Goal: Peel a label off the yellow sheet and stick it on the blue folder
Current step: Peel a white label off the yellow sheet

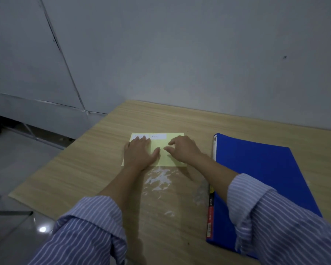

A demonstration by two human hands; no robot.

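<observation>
Head view shows a wooden table (107,169). On it the blue folder (256,169) lies shut at the right, with no label on it yet. Beside it is the yellow sheet (178,135). The left hand (139,153) presses it flat, fingers spread. The right hand (183,148) hovers, fingers curled, holding nothing. Both labels (158,136) look unpeeled.

Wood-grain table (96,169) fills ctr – whitish scuffed patch (159,178) mid-top, smaller one (200,194) at 3 o'clock of it. Grey wall (199,54) at 12. Glossy floor (11,159) at 9 – light glare (42,229) at 7.
</observation>
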